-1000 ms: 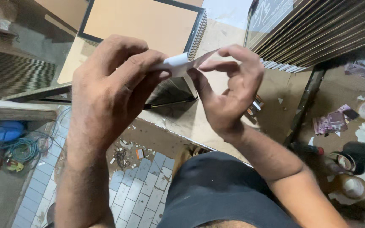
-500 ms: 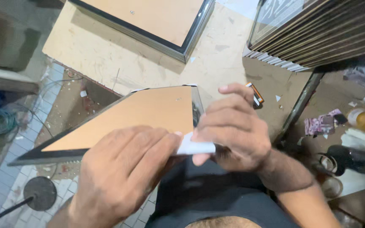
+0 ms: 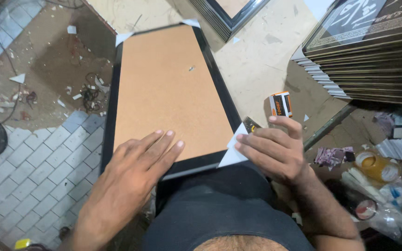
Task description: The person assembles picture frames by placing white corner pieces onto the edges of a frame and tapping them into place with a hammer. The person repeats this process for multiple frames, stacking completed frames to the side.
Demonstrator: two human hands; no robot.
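Note:
A black picture frame (image 3: pixel 110 109) lies face down on the worktable, its brown backing board (image 3: pixel 168 93) up. White paper corner protectors sit on its far corners (image 3: pixel 123 37). My left hand (image 3: pixel 133 169) rests flat on the near edge of the backing, fingers spread. My right hand (image 3: pixel 273 148) presses a white paper corner piece (image 3: pixel 234 152) onto the frame's near right corner, fingers on the paper.
A small orange box (image 3: pixel 280 104) lies on the table (image 3: pixel 261 60) right of the frame. A tall stack of framed pictures (image 3: pixel 364 60) stands at the right. Another frame (image 3: pixel 231 11) lies at the far edge. Bottles and clutter (image 3: pixel 373 167) sit lower right; tiled floor (image 3: pixel 33 158) lies left.
The white paper piece, held up in both hands before, is now down at the frame's near right corner. My left hand has let go and lies flat on the backing.

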